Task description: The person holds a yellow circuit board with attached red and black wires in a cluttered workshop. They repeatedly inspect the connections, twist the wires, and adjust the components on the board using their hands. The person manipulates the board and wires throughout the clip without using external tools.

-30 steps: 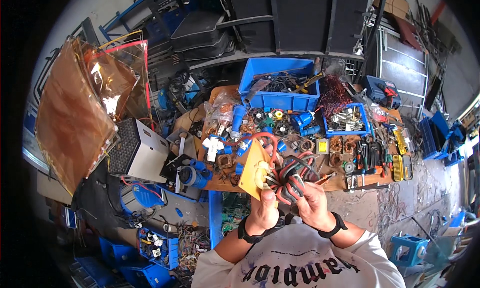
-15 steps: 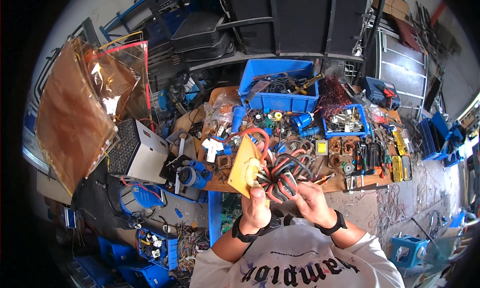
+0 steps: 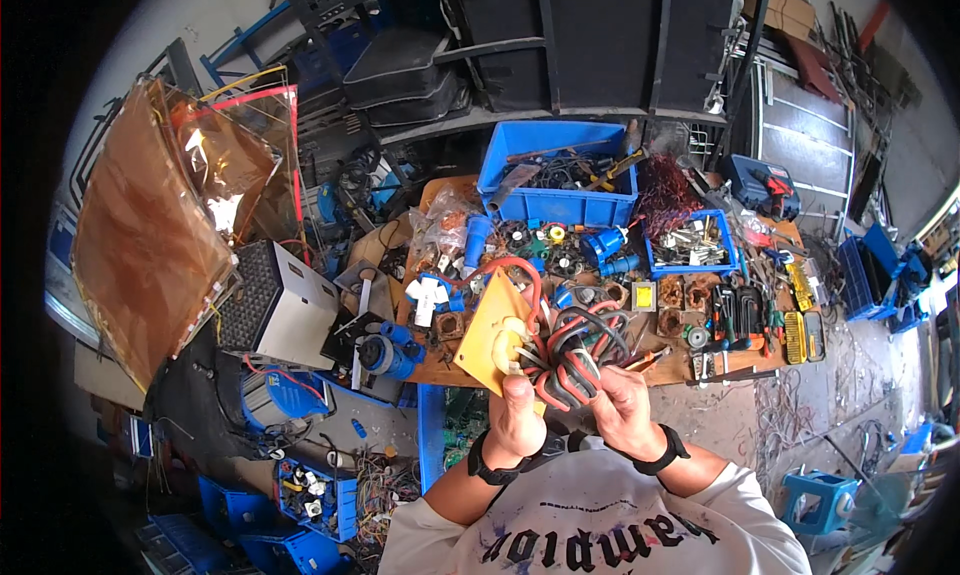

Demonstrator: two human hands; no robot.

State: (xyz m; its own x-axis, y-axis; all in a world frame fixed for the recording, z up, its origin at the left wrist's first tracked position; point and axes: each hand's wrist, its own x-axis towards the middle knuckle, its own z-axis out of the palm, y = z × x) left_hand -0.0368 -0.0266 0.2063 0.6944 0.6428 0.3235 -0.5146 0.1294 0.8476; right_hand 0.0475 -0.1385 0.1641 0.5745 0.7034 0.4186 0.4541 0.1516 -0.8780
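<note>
Both hands hold one assembly in front of my chest: a yellow board [image 3: 488,333] carrying a ring-shaped coil wound with thick red and black wires [image 3: 572,350]. My left hand [image 3: 520,415] grips the lower edge of the yellow board, thumb up against the coil. My right hand [image 3: 622,407] is closed on the red and black wire loops at the coil's right side. A long red wire [image 3: 512,265] arcs up from the board over the workbench.
A cluttered wooden workbench [image 3: 440,367] lies ahead with a large blue bin [image 3: 556,207] of tools, a smaller blue bin [image 3: 690,265] of metal parts, screwdrivers and yellow cases at right. A white perforated box [image 3: 285,305] and amber sheets [image 3: 150,245] stand left; blue crates sit on the floor.
The board with the coil has tilted and shifted slightly left and down. My right hand has moved from the coil's top to its right side wires.
</note>
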